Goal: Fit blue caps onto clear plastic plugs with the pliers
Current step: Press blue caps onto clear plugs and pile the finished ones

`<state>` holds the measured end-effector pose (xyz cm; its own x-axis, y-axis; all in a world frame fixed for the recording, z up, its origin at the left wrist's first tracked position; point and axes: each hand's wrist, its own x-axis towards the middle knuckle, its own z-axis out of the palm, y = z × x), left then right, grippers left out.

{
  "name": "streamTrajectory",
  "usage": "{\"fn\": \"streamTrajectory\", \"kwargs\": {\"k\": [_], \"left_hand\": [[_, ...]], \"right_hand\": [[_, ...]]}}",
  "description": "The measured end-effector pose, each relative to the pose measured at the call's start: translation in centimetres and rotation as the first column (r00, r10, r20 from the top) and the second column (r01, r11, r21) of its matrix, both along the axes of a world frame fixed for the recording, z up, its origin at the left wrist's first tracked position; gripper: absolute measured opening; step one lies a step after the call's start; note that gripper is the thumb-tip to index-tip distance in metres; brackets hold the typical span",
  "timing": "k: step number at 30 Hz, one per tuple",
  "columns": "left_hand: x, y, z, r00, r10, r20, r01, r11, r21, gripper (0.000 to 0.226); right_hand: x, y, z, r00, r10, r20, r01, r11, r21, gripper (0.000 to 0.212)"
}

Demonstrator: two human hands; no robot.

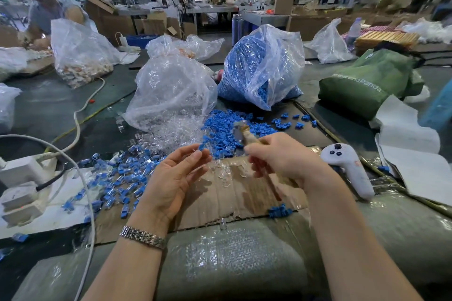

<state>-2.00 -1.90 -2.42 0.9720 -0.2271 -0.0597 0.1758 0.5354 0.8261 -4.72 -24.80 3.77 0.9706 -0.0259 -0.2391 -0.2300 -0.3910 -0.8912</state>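
Left hand (175, 176), palm up, over cardboard sheet (244, 193); fingertips pinching clear plug with blue cap (204, 147). Right hand (281, 157) curled around handles of pliers (241, 133), head blurred, raised just beside the plug; whether closed, cannot tell. Finished capped plugs (119, 178) scattered left. Beyond, loose blue caps (225, 124) and clear plugs (173, 132) spilling from two plastic bags. White controller (347, 166) lying right.
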Motion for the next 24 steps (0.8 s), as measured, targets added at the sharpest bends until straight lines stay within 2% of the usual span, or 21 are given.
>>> {"fn": "streamTrajectory", "kwargs": {"k": [3,10,13,20,24], "left_hand": [[0.1,0.0,0.1,1.0,0.022,0.023,-0.022,1.0,-0.007,0.016],[0.1,0.1,-0.1,0.997,-0.005,0.078,0.006,1.0,-0.024,0.018],[-0.1,0.2,0.1,0.997,-0.015,0.077,0.016,1.0,-0.01,0.018],[-0.7,-0.4,0.5,0.998,-0.002,0.07,-0.001,0.999,0.032,0.016],[-0.7,-0.5,0.6,0.996,0.024,0.081,-0.031,0.996,0.084,0.016]], "right_hand": [[-1.2,1.8,0.3,0.981,0.187,-0.057,-0.189,0.982,-0.03,0.018],[-2.1,4.8,0.6,0.949,0.303,-0.083,-0.309,0.949,-0.063,0.016],[-2.3,5.1,0.6,0.944,0.325,-0.063,-0.329,0.941,-0.077,0.011],[-2.5,5.2,0.0,0.935,0.352,-0.034,-0.353,0.934,-0.055,0.025],[-2.6,5.7,-0.7,0.956,0.293,-0.013,-0.293,0.954,-0.057,0.032]]}}
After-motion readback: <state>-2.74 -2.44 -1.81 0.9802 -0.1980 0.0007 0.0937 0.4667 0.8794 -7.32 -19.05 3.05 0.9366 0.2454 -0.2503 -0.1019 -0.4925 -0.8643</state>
